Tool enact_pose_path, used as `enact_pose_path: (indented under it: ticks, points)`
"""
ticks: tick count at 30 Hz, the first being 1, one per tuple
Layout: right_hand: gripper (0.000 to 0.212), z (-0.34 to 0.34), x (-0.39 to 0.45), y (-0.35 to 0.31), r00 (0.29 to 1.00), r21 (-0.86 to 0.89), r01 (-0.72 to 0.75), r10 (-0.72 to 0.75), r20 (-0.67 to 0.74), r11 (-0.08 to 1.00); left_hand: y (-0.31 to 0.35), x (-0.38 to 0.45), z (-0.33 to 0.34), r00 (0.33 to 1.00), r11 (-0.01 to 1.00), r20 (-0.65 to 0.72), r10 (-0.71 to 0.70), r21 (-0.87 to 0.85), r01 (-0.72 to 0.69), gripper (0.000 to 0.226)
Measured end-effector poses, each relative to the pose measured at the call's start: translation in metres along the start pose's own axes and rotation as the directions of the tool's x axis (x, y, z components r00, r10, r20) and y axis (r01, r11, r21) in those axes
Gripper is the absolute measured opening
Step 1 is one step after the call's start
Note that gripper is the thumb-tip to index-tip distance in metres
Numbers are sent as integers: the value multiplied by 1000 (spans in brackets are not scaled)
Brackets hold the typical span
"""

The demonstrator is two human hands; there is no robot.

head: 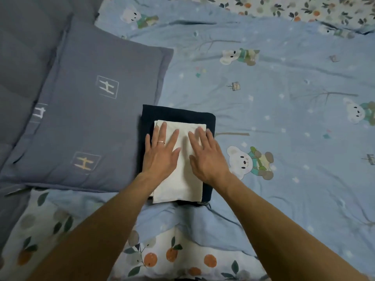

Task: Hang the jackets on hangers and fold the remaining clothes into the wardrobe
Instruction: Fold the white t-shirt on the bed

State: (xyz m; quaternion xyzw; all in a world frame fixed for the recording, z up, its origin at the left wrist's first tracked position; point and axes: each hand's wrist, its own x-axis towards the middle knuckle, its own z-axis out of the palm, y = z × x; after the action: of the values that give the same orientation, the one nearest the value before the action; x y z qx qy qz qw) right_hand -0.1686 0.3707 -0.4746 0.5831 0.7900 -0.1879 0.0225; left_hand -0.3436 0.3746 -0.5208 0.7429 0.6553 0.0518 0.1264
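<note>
Folded clothes: two, a white rectangle (180, 175) stacked on a dark, possibly knitted one (178, 114), near the bed's (284, 118) pillow-side edge.
Hands: left hand (160, 153) and right hand (207, 155) are laid flat, fingers straight, on the white one.

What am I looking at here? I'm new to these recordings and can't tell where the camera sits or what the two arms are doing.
There is no machine here. The camera is worn on a person's head and looks forward and down, so the two bare arms coming in from the bottom are that person's own.

The surface is a bed covered by a light blue bedspread printed with little bears. A grey-blue pillow lies to the left.

In the middle sits a small stack: a folded white cloth on top of a folded dark navy garment.

The left hand, which wears a ring, and the right hand both lie flat on the white cloth with straight fingers. Nothing is gripped; they seem to be pressing or smoothing the fold.

No wardrobe or hangers are in view.
</note>
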Motion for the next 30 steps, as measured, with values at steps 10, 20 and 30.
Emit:
enact_pose_path:
  ticks: [10,20,30]
  points:
    - [62,106,95,57,960,-103,118,-140,-244,988,-44,60,79,989,990,-105,-105,-106,94,65]
    - [70,112,87,57,914,149,155,-84,-398,977,-48,49,72,891,835,-80,-448,-393,385,104]
    - [122,88,48,79,845,843,-474,399,355,253,-75,32,40,725,200,639,-256,-699,687,90]
